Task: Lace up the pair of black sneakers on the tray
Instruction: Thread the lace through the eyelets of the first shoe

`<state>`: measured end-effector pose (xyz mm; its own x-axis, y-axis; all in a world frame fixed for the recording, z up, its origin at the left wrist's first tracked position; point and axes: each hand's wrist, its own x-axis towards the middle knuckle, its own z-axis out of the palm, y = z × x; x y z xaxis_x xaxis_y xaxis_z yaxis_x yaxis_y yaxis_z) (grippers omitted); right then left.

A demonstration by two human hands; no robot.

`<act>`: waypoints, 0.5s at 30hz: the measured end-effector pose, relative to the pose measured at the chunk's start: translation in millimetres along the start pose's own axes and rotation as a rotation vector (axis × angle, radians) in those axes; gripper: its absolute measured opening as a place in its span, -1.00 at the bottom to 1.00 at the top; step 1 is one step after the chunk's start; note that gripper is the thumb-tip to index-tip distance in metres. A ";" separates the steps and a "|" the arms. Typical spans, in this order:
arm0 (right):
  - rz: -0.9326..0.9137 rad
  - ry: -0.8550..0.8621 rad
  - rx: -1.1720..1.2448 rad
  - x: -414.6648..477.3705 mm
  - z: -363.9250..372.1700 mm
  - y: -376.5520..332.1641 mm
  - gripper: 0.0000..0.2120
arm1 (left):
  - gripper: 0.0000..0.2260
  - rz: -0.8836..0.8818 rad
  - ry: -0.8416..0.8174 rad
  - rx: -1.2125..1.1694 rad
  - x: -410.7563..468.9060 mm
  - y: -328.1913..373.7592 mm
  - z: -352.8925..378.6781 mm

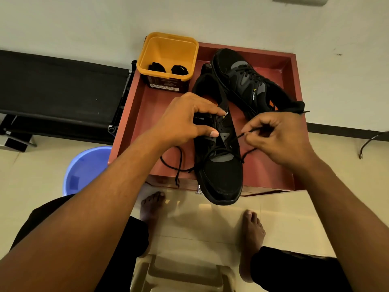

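Note:
A black sneaker [219, 175] lies on the red tray [145, 106], its toe hanging over the tray's near edge. My left hand [185, 119] grips its tongue and upper between thumb and fingers. My right hand [277, 135] pinches one end of the black lace [235, 139] to the right of the shoe. The lace crosses the lowest eyelets, and its other end [176, 165] trails loose on the tray to the left. The second black sneaker [248, 83] lies at the tray's back right with its lace threaded.
A yellow tub [168, 49] at the tray's back left holds two black bundles [168, 69]. A blue bucket [84, 169] stands on the floor at left, a black bench [52, 85] behind it. My bare feet [151, 207] and a plastic stool [181, 275] are below.

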<state>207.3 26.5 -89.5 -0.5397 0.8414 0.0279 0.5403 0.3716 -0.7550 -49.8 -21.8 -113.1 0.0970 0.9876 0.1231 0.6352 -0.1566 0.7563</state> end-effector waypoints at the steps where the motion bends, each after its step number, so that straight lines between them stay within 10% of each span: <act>1: 0.002 0.040 -0.024 1.6 -7.1 2.3 -0.84 | -0.53 0.004 0.005 0.002 -0.4 -0.4 -0.2; 15: -0.010 -0.135 0.079 -3.0 9.2 -8.3 -0.85 | -0.53 0.027 0.019 0.013 -1.8 -2.0 -0.5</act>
<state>198.5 17.3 -89.3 -0.6295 0.7754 -0.0492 0.4854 0.3430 -0.8042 -51.6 -23.3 -114.5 0.0999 0.9828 0.1552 0.6426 -0.1828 0.7441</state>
